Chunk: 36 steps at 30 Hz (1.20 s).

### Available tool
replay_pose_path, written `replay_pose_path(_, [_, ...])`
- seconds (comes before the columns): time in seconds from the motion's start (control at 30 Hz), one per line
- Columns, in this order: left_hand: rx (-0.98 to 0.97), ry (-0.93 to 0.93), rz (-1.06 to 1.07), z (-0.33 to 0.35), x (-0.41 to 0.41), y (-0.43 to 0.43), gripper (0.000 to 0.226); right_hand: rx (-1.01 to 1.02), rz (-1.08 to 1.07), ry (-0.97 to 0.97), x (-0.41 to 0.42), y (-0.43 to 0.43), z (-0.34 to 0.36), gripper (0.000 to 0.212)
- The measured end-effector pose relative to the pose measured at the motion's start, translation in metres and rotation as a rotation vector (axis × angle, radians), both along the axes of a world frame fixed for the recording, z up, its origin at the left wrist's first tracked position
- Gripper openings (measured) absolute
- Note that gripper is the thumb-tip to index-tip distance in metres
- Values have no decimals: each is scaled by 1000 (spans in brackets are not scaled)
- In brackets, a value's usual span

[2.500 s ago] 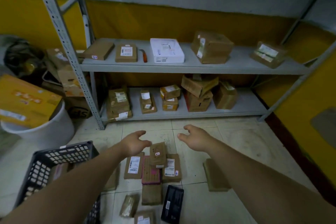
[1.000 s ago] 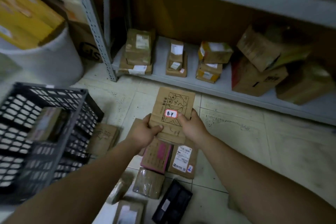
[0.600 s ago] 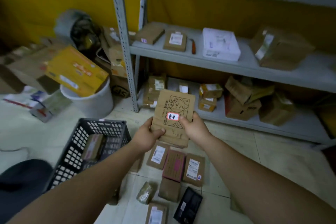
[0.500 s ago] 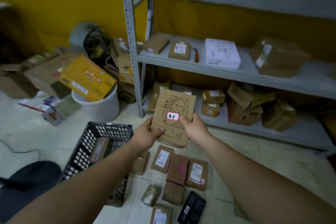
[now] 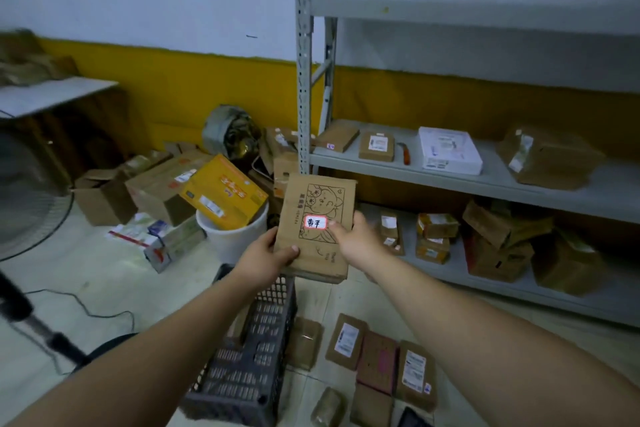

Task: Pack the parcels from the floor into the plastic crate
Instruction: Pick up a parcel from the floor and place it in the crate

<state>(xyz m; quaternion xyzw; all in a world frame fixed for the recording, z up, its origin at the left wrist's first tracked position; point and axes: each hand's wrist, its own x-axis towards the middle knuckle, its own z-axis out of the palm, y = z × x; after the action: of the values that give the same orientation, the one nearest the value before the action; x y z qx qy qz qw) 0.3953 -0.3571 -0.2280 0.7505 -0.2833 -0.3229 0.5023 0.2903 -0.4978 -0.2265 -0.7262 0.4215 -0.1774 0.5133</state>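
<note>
Parcel (image 5: 317, 229) held up in the air near the crate (image 5: 256, 357), left grip (image 5: 265, 258) and right grip (image 5: 356, 243) both pinching its sides; arm hides part of the crate, so a blind drop might miss

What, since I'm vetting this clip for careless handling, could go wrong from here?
The flat brown cartoon-printed cardboard parcel is gripped only along its lower half by the left hand and right hand; it could slip and miss the dark plastic crate. The left forearm hides much of that crate, so lowering is partly blind.
</note>
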Motion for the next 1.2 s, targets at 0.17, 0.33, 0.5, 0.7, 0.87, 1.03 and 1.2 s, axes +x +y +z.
replay_pose_path(0.17, [4,75,14,-19,95,32,41,66,-8,2,101,35,-24,38])
replay_pose_path(0.33, [64,117,-20,-64,202,50,44,135,-78,47,200,63,-76,41])
replay_pose_path(0.5, [159,143,-54,-121,264,49,43,221,-129,110,254,68,-138,46])
replay_pose_path(0.7, [245,303,-28,-211,297,33,38,243,-187,23,281,43,-222,71])
replay_pose_path(0.87, [270,181,27,-278,308,19,52,218,-278,85,282,15,-292,44])
replay_pose_path(1.03, [221,254,356,-342,316,3,72,251,-310,167,289,13,-350,42])
replay_pose_path(1.2, [193,370,231,-401,329,-2,68,127,-152,366,296,12,-403,54])
